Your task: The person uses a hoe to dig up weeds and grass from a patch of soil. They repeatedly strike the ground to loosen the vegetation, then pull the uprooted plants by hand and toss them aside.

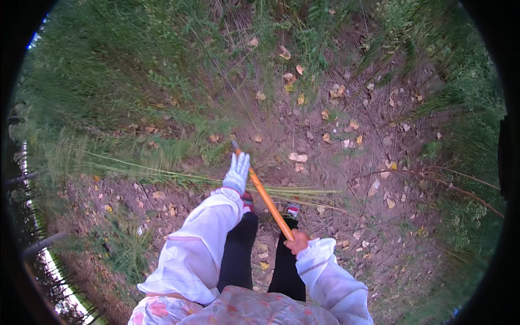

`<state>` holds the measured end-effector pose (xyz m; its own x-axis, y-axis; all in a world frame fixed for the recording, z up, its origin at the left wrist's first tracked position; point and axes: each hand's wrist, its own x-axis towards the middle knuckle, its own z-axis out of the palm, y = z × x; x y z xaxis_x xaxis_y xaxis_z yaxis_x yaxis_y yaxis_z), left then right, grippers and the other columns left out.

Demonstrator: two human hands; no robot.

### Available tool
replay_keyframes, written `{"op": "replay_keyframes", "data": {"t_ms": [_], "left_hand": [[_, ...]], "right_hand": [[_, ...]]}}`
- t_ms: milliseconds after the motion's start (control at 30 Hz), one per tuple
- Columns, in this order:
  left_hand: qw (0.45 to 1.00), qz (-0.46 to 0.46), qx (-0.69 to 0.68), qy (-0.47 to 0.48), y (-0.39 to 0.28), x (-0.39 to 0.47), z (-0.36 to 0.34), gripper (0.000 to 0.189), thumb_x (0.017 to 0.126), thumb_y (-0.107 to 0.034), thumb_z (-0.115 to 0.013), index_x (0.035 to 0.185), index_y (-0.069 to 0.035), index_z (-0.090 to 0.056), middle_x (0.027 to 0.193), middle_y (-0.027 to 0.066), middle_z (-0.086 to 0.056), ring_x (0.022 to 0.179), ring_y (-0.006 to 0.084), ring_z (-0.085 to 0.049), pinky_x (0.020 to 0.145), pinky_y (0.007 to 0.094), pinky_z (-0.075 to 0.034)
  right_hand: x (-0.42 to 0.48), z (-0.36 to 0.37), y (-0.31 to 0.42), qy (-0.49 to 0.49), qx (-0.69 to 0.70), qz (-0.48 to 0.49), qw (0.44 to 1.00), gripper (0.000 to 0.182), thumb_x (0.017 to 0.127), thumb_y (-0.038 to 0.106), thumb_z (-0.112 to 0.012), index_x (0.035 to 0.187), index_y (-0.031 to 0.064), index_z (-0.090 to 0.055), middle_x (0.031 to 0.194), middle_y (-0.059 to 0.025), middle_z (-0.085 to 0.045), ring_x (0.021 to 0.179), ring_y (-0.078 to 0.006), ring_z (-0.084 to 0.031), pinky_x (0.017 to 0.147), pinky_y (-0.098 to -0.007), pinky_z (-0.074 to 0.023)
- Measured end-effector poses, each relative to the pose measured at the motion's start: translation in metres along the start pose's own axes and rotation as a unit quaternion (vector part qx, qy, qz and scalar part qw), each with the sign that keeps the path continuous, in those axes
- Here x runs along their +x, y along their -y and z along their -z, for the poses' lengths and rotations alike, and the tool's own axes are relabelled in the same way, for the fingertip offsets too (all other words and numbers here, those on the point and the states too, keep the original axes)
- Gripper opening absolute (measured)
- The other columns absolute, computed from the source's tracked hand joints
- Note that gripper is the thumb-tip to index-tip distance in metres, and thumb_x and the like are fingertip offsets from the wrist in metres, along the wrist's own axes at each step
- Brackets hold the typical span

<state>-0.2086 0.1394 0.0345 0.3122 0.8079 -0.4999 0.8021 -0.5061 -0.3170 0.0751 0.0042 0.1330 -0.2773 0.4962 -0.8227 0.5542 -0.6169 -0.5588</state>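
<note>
My right hand (297,242), bare below a white sleeve, is closed around the near end of a long-handled tool. Its smooth orange-brown wooden handle (266,199) slants away to the upper left. A grey metal part (235,144) shows blurred at the far end; its full shape cannot be made out. Over that far end is my left hand (237,174) in a light grey knit glove, its fingers straight and slightly apart. The handle passes behind these fingers, and whether they touch it is unclear. Long green grass stalks (300,191) lie crosswise beneath the handle, just beyond my shoes.
Dense green weeds (122,69) grow ahead and to the left, with more along the right rim (467,105). Dry leaves (297,157) litter the brown soil. A bare brown branch (459,187) lies at the right. My red-and-white shoe (293,209) stands close to the stalks.
</note>
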Motion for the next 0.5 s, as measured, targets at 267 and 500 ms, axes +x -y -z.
{"op": "replay_keyframes", "data": {"t_ms": [267, 500], "left_hand": [[0.889, 0.238, -0.202, 0.334, 0.061, 0.01, -0.047, 0.058, 0.089, -0.017, -0.034, 0.141, -0.013, -0.009, 0.14, 0.0195, -0.026, 0.109, 0.0324, -0.051, 0.082, 0.0529, -0.041], [0.95, 0.152, -0.151, 0.23, 0.025, -0.038, -0.105, 0.036, 0.082, -0.019, -0.05, 0.111, 0.001, -0.048, 0.085, 0.0153, -0.066, 0.077, 0.0273, -0.065, 0.062, 0.0414, -0.051]], "right_hand": [[-0.03, 0.036, -0.053, 0.048, -0.109, -0.035, 0.992, 0.028, 0.069, 0.021, -0.066, 0.087, 0.0036, -0.054, 0.061, -0.0117, -0.054, 0.058, -0.0214, -0.058, 0.056, -0.0357, -0.0457], [0.018, -0.014, -0.054, -0.076, -0.045, -0.025, 0.996, 0.024, 0.071, 0.017, -0.066, 0.083, 0.0028, -0.05, 0.051, -0.007, -0.045, 0.041, -0.0151, -0.046, 0.037, -0.0324, -0.0357]]}}
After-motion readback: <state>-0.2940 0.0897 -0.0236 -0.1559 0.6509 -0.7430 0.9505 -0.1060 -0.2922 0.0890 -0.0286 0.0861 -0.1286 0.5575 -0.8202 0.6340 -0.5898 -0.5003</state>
